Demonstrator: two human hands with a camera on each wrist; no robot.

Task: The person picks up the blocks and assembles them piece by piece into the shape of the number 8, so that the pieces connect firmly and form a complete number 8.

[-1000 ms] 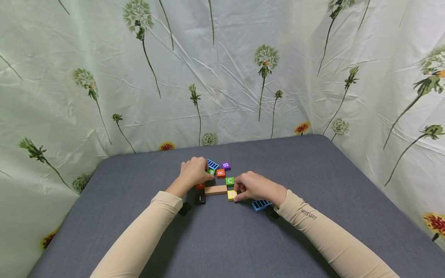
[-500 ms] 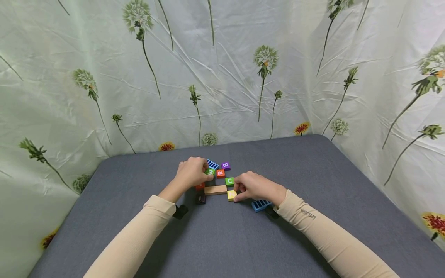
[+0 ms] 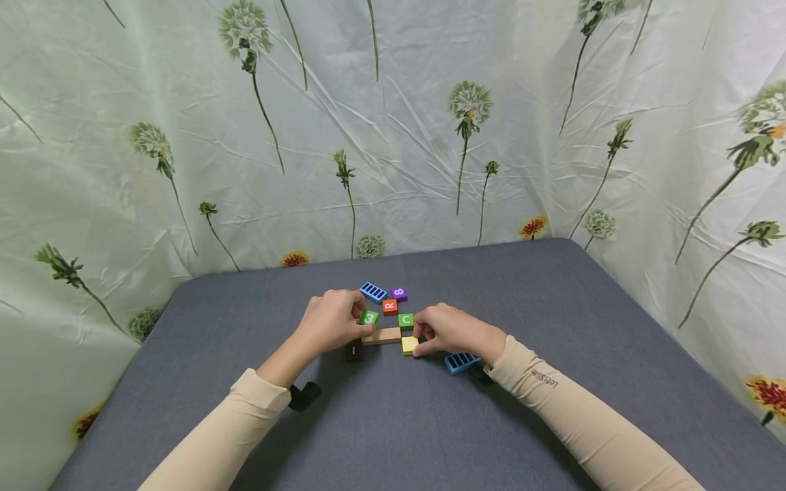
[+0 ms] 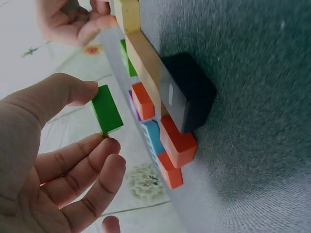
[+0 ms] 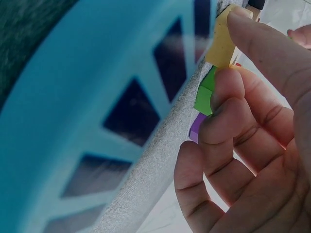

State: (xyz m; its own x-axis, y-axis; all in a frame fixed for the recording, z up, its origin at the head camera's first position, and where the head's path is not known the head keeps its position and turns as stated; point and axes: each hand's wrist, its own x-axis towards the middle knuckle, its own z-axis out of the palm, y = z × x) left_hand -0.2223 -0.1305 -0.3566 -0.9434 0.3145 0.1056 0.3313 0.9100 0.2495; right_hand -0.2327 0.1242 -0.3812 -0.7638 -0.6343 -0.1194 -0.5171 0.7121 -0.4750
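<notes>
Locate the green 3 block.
In the head view, the green 3 block is pinched by the left hand, near the left end of the plain wooden block.

In the head view, a dark grey table (image 3: 393, 423) fills much of the lower half. Near the middle lies a wooden bar (image 3: 384, 335), with a yellow block (image 3: 409, 345) beside its right end and a black block (image 3: 353, 350) near its left end. Above the bar lie a green block (image 3: 406, 321), a red block (image 3: 389, 307), a purple block (image 3: 399, 294) and a barred blue block (image 3: 373, 292). Another blue block (image 3: 460, 363) lies lower right of these. In the left wrist view, two further red blocks (image 4: 179, 141) lie below the black one.
</notes>
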